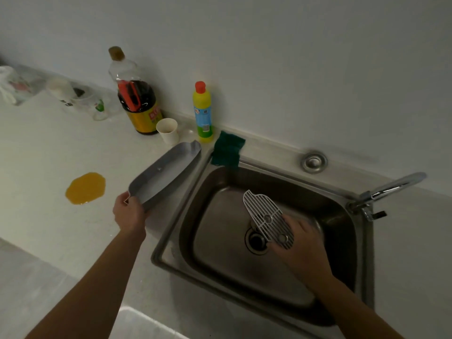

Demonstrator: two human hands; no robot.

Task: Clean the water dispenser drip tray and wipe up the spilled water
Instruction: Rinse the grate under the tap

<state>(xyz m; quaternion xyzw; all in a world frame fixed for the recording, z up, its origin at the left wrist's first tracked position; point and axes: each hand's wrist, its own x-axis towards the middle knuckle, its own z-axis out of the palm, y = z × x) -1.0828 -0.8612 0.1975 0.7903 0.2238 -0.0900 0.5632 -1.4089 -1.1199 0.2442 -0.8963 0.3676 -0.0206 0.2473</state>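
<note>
Steel sink (176, 231) set into pale counter; all positions referenced to it. Drip tray (163, 173) lies along sink's left rim on the counter, near end gripped by left hand (129, 214), fingers closed around its corner. White slotted grate (267, 222) held over sink basin, above the drain, right hand (302, 243) closed on its lower end. Orange puddle (85, 188) on counter, well left of sink. Green sponge (227, 151) at sink's back-left corner.

Pale counter (49, 148) with inset steel sink (171, 231). On it: orange puddle (85, 188), dark sauce bottle (137, 99), paper cup (168, 130), yellow detergent bottle (203, 113), green sponge (227, 150) (overhanging sink rim), plastic bags (14, 84) far left.
</note>
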